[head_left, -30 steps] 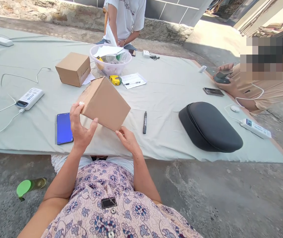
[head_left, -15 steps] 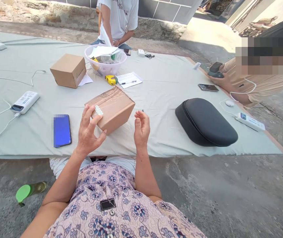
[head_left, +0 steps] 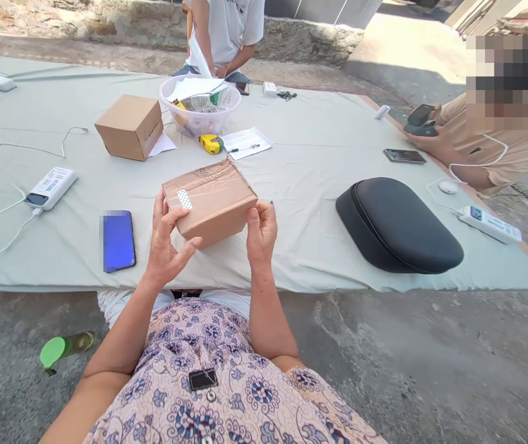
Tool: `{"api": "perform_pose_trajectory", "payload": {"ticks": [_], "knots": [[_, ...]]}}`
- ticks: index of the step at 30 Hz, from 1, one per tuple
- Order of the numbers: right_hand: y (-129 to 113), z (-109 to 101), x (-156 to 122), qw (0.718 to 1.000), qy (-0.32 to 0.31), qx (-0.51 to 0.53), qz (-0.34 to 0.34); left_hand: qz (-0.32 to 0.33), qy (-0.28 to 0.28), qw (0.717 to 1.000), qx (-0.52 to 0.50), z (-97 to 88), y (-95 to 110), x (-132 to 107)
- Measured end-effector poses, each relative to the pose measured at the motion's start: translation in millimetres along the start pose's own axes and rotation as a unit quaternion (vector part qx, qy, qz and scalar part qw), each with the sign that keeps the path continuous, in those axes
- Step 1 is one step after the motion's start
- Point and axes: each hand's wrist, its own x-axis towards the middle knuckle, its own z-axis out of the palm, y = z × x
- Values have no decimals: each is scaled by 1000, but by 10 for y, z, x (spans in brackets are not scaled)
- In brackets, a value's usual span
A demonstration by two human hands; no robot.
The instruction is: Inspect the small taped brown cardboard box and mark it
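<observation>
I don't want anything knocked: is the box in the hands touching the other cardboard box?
Apart. The head view shows a strip of tablecloth between the left corner of the held box and the other box behind it.

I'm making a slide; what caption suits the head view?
Left hand and right hand hold a cardboard box near a phone.

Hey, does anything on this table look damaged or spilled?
Nothing looks spilled. The cardboard box between the left hand and right hand looks worn: what seems to be clear tape on top is wrinkled. The other box, farther back, has a rough, scuffed-looking mark on its right side.
</observation>
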Motion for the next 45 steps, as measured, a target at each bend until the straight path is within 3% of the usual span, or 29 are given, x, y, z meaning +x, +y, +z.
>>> {"api": "perform_pose_trajectory", "payload": {"ticks": [3,10,20,25,29,33,39,45], "knots": [[-25,-18,12,1000,15,2,5,22,15,998,-53,43,7,28],[-8,-29,20,999,3,19,38,-3,27,998,-49,66,5,22],[485,136,-128,978,-125,112,125,-15,66,997,-42,-89,-35,86],[660,96,-173,974,-184,35,127,3,84,994,-66,-153,-136,102],[728,95,-217,973,-193,-11,122,-1,106,990,-89,-178,-202,92],[741,123,-244,971,-207,-34,118,19,117,984,-131,-173,-189,70],[630,76,-233,964,-232,-53,121,43,81,979,-181,-140,-159,28],[404,-143,-162,947,-304,38,101,42,59,957,-281,-173,-199,25]]}}
